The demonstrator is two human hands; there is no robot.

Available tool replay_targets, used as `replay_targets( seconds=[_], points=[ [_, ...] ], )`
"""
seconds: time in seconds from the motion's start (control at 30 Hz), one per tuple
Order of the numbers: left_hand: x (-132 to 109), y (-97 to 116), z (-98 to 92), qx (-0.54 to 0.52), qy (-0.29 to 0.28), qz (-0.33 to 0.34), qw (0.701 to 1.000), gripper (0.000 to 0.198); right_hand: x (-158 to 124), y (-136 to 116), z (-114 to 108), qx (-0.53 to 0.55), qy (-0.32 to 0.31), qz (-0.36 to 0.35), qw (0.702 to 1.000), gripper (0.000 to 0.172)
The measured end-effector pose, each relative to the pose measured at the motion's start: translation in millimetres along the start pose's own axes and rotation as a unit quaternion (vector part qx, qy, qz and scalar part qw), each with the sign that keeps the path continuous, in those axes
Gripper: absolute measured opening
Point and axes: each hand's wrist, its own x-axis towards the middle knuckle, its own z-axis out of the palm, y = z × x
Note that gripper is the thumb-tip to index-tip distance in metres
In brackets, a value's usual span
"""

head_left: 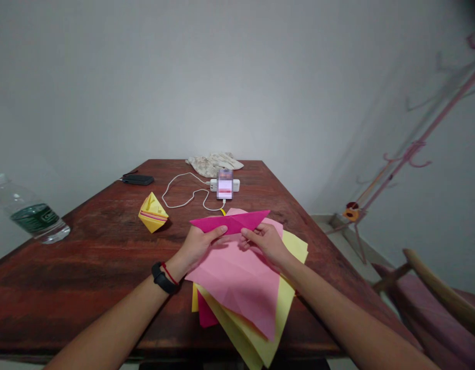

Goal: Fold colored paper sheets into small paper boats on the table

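Observation:
A folded magenta paper point(234, 222), long and pointed at both ends, is held up between my two hands. My left hand point(206, 240) pinches its lower left edge, thumb in front. On the right side, my right hand point(265, 241) grips the lower edge with its thumb and fingers. Beneath both hands lies a creased pink sheet point(245, 288), on top of pale yellow sheets point(287, 303) and another magenta sheet point(206, 311). A folded yellow paper piece point(153, 213) with pink and orange bands stands to the left.
On the wooden table point(98, 267) are a plastic bottle point(35, 218), a black device point(138, 179), a phone point(224, 185) on a white cabled block, and a pale cloth point(212, 164). A chair point(434, 293) and pink rack point(415, 149) stand at the right.

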Motion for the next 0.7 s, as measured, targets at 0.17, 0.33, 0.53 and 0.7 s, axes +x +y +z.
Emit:
replay_targets(
  seconds=[0.17,0.33,0.53,0.7],
  points=[
    [1,-3,1.2,0.025,0.023,0.021,0.999,0.039,0,-1,-1,0.000,0.026,-0.015,1.000,0.035],
    [3,0,1.8,0.046,0.021,0.016,0.999,0.047,1,-3,-2,0.030,0.029,-0.012,0.999,0.042],
    [9,6,-4.6,0.124,0.041,0.102,0.986,0.036,7,-10,-12,0.110,0.093,-0.021,0.989,0.045],
    [13,7,-12.6,0.123,-0.012,0.104,0.987,0.050,11,-22,-22,0.143,0.131,-0.017,0.981,0.040]
  ],
)
